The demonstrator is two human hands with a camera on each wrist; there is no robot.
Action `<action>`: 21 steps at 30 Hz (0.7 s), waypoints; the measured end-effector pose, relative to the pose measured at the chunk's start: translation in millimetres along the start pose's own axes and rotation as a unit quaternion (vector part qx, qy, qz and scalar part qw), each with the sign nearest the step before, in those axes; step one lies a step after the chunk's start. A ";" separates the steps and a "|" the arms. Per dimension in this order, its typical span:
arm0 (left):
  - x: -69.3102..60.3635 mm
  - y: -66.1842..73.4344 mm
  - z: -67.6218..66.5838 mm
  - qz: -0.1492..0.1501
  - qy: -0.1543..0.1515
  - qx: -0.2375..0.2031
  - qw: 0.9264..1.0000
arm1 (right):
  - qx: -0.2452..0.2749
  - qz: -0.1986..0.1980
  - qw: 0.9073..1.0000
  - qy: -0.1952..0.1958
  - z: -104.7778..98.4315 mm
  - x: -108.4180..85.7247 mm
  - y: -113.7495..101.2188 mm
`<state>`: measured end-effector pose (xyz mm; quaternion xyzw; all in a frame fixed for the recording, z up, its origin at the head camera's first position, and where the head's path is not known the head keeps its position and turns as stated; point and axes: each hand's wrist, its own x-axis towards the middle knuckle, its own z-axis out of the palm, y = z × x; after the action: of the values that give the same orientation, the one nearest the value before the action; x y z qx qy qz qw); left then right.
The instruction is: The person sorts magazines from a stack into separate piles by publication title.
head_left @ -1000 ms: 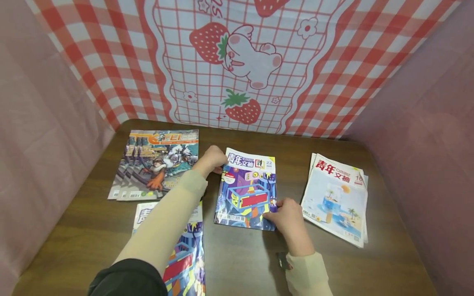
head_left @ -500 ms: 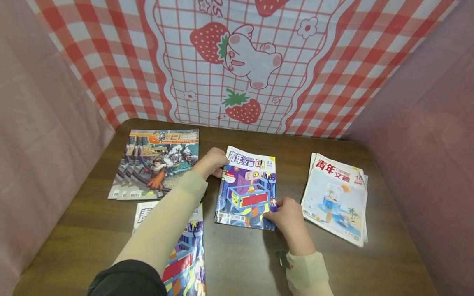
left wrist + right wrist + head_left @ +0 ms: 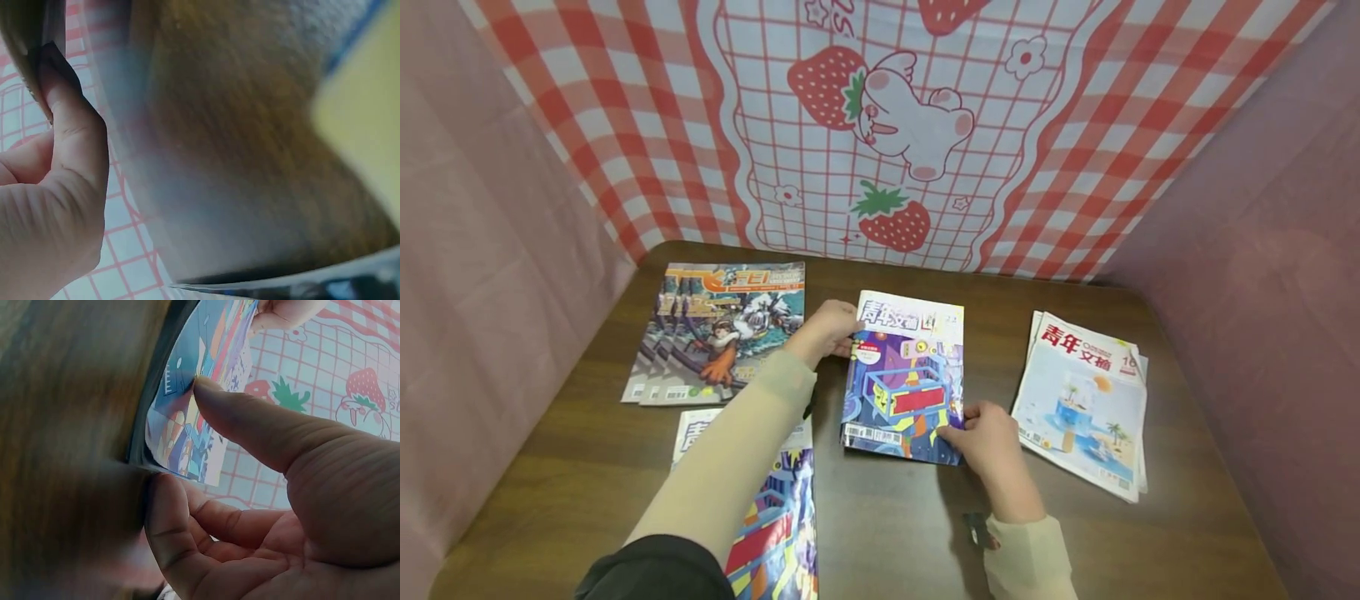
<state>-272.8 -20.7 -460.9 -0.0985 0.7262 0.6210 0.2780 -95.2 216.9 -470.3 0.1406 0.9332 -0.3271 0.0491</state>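
A purple magazine (image 3: pixel 904 383) with a white title band lies between my two hands in the middle of the table. My left hand (image 3: pixel 829 332) pinches its upper left edge; in the left wrist view the thumb (image 3: pixel 75 134) lies against that edge. At the lower right corner, my right hand (image 3: pixel 991 442) pinches it. The right wrist view has the right thumb (image 3: pixel 250 419) on the cover and curled fingers (image 3: pixel 172 519) at the edge. Another purple magazine (image 3: pixel 775 517) lies flat on the table, partly hidden under my left forearm.
On the wooden table (image 3: pixel 887 533), several overlapping comic-cover magazines (image 3: pixel 722 333) lie at the back left. A small stack of white magazines (image 3: pixel 1078 408) sits at the right. A red checked cloth (image 3: pixel 865 125) hangs behind, with pink cloth on both sides.
The held magazine's top edge has risen slightly and shifted a little right, with more glare on its title. Both hands keep their grip and have barely moved.
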 end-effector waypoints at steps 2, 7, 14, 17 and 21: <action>-1.7 1.1 -0.5 0.001 -0.005 -0.005 1.000 | 0.005 -0.005 1.000 0.000 -1.1 0.1 1.2; -4.5 2.4 -2.7 0.001 -0.013 -0.019 1.000 | 0.026 -0.001 1.000 0.001 -2.7 1.6 4.7; -6.5 -0.6 -7.5 -0.006 -0.002 -0.034 0.999 | 0.055 -0.007 0.998 -0.023 -5.7 -0.3 8.1; -9.1 -0.9 -9.6 -0.003 -0.001 -0.038 0.999 | 0.069 -0.017 0.997 -0.027 -7.9 -2.4 7.6; -12.3 -1.4 -13.5 0.001 0.003 -0.042 0.999 | 0.088 -0.025 0.995 -0.031 -10.6 -4.9 5.4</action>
<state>-265.8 -36.4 -454.7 -0.1114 0.7000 0.6512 0.2711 -88.9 226.4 -464.4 0.1106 0.9020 -0.4135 0.0572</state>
